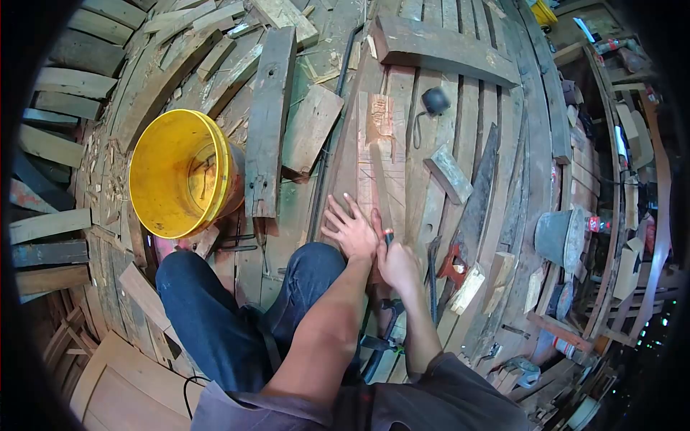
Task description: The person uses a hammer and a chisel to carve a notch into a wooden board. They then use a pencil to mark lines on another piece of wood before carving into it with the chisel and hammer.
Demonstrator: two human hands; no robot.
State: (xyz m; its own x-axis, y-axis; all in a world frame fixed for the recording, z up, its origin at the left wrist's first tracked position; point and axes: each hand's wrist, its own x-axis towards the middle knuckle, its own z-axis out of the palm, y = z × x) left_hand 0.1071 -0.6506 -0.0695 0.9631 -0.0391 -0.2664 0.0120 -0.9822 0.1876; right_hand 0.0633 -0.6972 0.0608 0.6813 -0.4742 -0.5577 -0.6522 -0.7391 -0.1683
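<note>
My right hand (399, 264) is wrapped around the handle of what looks like a long chisel (380, 179). Its narrow, flat blade lies along a pale board (365, 176) marked with pencil lines, the tip at the edge of a roughly cut, orange-brown patch (380, 118). My left hand (353, 231) rests flat with fingers spread at the board's near end, its thumb beside the blade. To the right are a handsaw (477, 197) with a red handle, a grey rectangular block (449, 174) and a black rounded object (435, 100) with a looped cord.
A yellow bucket (223, 172) stands left of my knees. Nearby lie a dark plank (272, 122), a long dark bar (335, 129) and a thick timber (445, 52). Wood scraps and chips cover the slatted floor at upper left. A grey bucket (559, 241) stands at right.
</note>
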